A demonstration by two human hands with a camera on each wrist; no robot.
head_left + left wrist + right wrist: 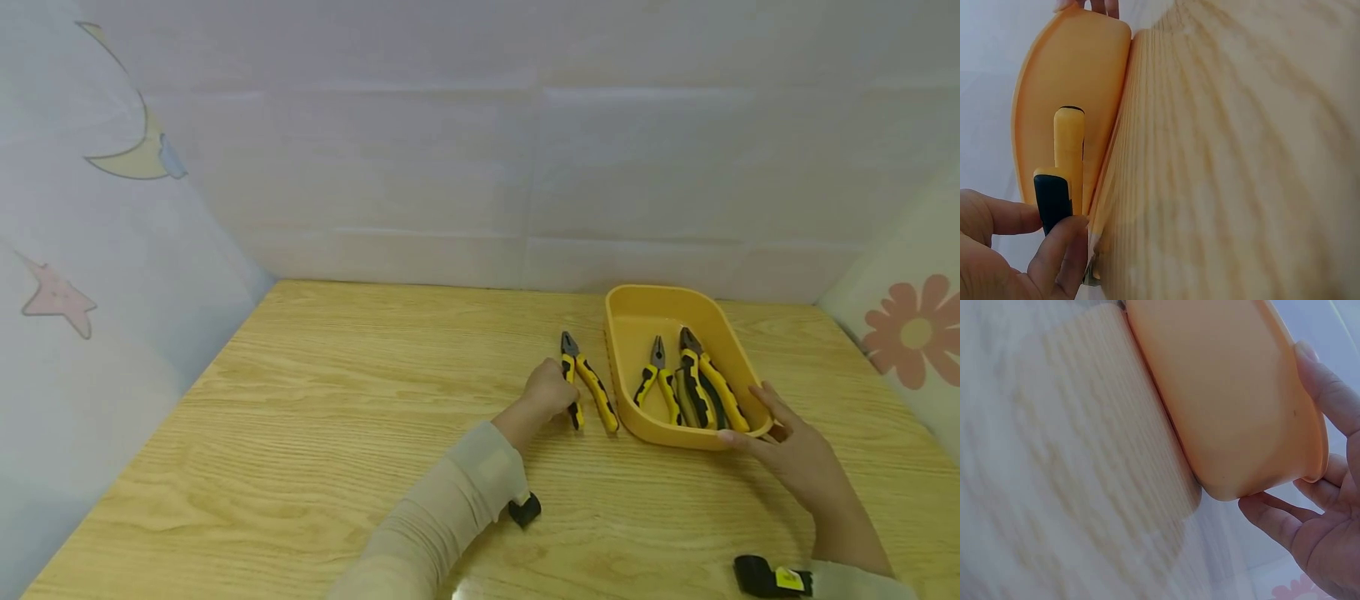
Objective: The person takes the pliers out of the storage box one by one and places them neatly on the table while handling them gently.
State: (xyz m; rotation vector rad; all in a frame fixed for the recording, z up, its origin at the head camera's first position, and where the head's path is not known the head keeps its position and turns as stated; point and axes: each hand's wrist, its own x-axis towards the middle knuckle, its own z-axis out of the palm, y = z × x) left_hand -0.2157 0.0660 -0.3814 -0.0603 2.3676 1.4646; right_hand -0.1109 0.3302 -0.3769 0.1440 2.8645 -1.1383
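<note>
Combination pliers [597,393] with yellow-and-black handles lie on the table, jaws toward the wall and handles spread. My left hand [547,390] pinches their left handle between thumb and fingers; the left wrist view shows the black handle end [1052,199] in that grip. Just right of them stands a yellow plastic tray [633,427]. At its front right corner, my right hand [801,460] holds it, thumb at the rim and fingers against the outer wall. Inside lie smaller long-nose pliers [658,353] and larger pliers [691,343], the latter partly covering a dark-green-handled tool.
The wooden table [337,400] runs back to a pale sheet-covered wall [420,167]. A side sheet with a moon and a star stands at the left, and one with a red flower [915,333] at the right. Black camera mounts sit at both wrists.
</note>
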